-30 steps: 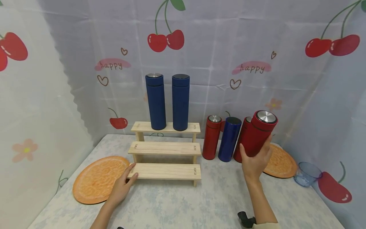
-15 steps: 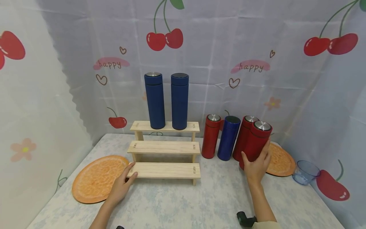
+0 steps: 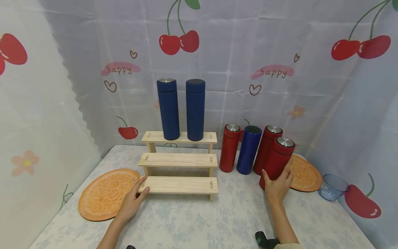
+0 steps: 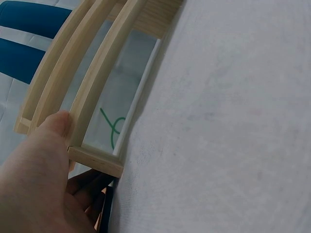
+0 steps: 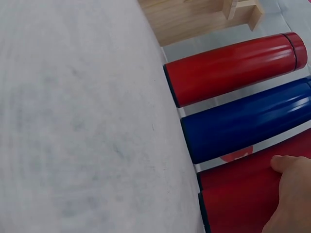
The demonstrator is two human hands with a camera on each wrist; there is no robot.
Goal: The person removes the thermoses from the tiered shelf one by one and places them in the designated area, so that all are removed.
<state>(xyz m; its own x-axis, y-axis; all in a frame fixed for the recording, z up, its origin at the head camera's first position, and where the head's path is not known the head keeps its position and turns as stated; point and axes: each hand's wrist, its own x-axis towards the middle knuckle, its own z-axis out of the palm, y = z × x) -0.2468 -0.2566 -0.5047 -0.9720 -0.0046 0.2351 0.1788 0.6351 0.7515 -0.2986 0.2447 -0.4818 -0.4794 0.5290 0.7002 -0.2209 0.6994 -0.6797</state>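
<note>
head: high, forward-down | wrists: low, close, rolled, facing backdrop (image 3: 225, 103) | all share rack (image 3: 178, 160)

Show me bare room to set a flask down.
Free: the middle step of the pale wooden stand, and the mottled white tabletop before it. Crowded: around three red cylindrical flasks and one blue flask, by the right hand.

You have two dark blue bottles (image 3: 168, 112) on one three-tier wooden rack (image 3: 178, 185), and three red bottles (image 3: 275, 162) and one bright blue bottle (image 3: 249, 150) between it and the right edge of your worktop (image 3: 199, 224). You also have two round orange mats (image 3: 109, 194), one by each side edge, and one bluish see-through cup (image 3: 333, 187).
</note>
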